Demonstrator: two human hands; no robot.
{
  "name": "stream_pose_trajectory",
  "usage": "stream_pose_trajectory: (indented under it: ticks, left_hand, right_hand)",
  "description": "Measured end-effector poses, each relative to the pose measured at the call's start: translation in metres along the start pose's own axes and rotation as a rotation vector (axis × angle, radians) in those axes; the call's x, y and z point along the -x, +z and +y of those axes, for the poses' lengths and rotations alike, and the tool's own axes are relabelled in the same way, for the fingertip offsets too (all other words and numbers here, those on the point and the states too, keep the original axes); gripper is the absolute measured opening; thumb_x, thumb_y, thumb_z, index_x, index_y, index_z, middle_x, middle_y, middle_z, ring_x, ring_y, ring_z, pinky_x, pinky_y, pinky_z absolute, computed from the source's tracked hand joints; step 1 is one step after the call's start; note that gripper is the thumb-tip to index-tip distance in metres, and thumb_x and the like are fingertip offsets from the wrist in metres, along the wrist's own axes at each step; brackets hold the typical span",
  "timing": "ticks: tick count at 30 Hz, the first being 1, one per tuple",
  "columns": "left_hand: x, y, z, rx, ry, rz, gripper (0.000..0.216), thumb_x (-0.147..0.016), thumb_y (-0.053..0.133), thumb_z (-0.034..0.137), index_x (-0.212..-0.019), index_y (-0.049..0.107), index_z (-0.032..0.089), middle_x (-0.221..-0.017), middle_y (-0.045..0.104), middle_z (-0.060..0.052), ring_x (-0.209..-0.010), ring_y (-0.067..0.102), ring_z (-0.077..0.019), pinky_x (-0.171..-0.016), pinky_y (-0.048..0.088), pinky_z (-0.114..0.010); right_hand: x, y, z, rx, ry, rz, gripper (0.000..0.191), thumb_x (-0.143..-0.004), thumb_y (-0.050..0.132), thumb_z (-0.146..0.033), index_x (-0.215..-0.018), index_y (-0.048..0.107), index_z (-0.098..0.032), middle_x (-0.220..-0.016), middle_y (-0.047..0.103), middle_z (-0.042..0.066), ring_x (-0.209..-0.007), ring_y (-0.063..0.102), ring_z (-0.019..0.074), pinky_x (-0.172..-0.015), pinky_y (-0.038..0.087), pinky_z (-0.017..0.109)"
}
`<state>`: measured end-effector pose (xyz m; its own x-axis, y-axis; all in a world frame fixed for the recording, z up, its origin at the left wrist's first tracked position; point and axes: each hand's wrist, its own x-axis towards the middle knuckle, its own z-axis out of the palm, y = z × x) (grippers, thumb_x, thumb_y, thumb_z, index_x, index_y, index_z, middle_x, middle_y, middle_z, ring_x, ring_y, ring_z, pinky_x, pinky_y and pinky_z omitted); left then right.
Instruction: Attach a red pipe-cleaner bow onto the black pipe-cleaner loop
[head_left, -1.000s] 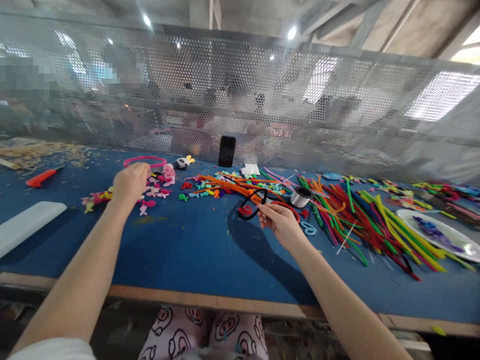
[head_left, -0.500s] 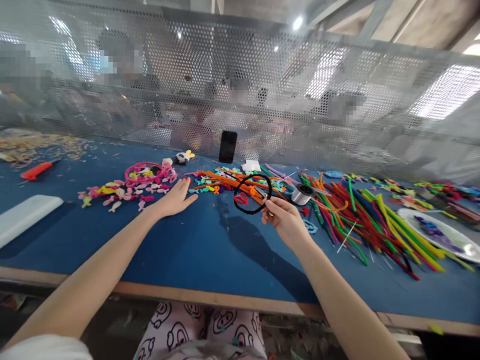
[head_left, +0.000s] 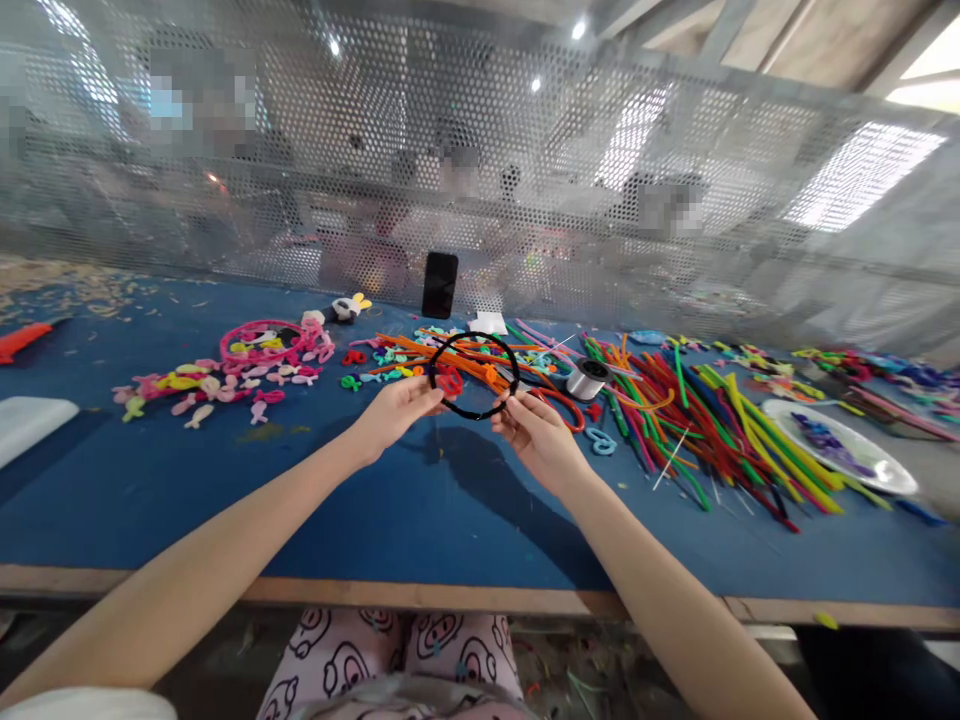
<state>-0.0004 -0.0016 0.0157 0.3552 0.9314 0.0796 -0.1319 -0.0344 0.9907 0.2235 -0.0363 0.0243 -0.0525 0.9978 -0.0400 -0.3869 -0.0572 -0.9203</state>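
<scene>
A black fuzzy ring [head_left: 475, 415], apparently bent from pipe cleaner, is held up above the blue table. My left hand [head_left: 397, 412] pinches its lower left edge between thumb and fingers. On the lower right edge, my right hand [head_left: 541, 438] has its fingertips closed. Through and behind the ring lie orange pipe cleaners [head_left: 405, 347] and small twisted coloured pieces. A spool of silvery wire [head_left: 588, 380] stands just beyond my right hand, with a light blue looped piece [head_left: 601, 441] in front of it.
To the left are a pile of pink twisted pieces [head_left: 202, 385], a red-handled tool [head_left: 22, 342] and a white box [head_left: 34, 425]. Loose coloured pipe cleaners [head_left: 720, 430] and a white plate [head_left: 896, 478] lie right. A phone [head_left: 439, 285] leans against the perforated screen [head_left: 360, 200].
My left hand has moved right from the table beside the pink pieces and taken hold of the black ring. My right hand still grips it. The view has shifted slightly.
</scene>
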Motion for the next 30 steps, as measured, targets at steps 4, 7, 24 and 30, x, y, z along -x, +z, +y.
stream_pose_trajectory:
  ticks: [4,7,24,30]
  left_hand:
    - [0.011,0.004,0.0,0.019,0.071,0.035,0.041,-0.081,0.074,0.047,-0.109,0.073,0.017,-0.108,0.077,-0.011,-0.104,0.071,-0.0267,-0.093,0.054,-0.04]
    - [0.013,0.004,0.001,0.14,0.042,0.058,0.042,-0.08,0.076,0.049,-0.106,0.074,0.016,-0.107,0.077,-0.012,-0.099,0.072,-0.0254,-0.092,0.054,-0.04]
    - [0.015,-0.005,-0.001,0.373,-0.177,-0.061,0.021,-0.088,0.073,0.032,-0.097,0.075,0.014,-0.09,0.079,-0.008,-0.082,0.074,-0.0163,-0.08,0.057,-0.027]
    - [0.016,-0.003,-0.005,0.329,-0.164,-0.142,0.028,-0.086,0.074,0.039,-0.099,0.075,0.014,-0.093,0.078,-0.01,-0.085,0.072,-0.0178,-0.085,0.056,-0.032]
  right_hand:
    - [0.003,0.004,0.006,0.034,0.053,-0.058,0.032,-0.066,0.089,-0.041,-0.084,0.073,-0.02,-0.07,0.068,0.001,-0.067,0.065,0.0126,-0.067,0.057,0.026]
    - [0.005,0.007,0.01,0.057,0.075,-0.053,0.033,-0.067,0.087,-0.039,-0.086,0.071,-0.018,-0.072,0.066,0.0,-0.066,0.064,0.0124,-0.066,0.057,0.026]
    - [0.001,0.008,0.015,0.202,-0.21,-0.156,0.048,-0.075,0.082,-0.037,-0.121,0.068,-0.033,-0.139,0.063,0.003,-0.116,0.062,0.0205,-0.101,0.047,0.036]
    - [0.001,0.008,0.026,0.265,-0.042,-0.138,0.031,-0.068,0.087,-0.041,-0.092,0.08,-0.022,-0.088,0.078,0.005,-0.079,0.071,0.0186,-0.082,0.054,0.034]
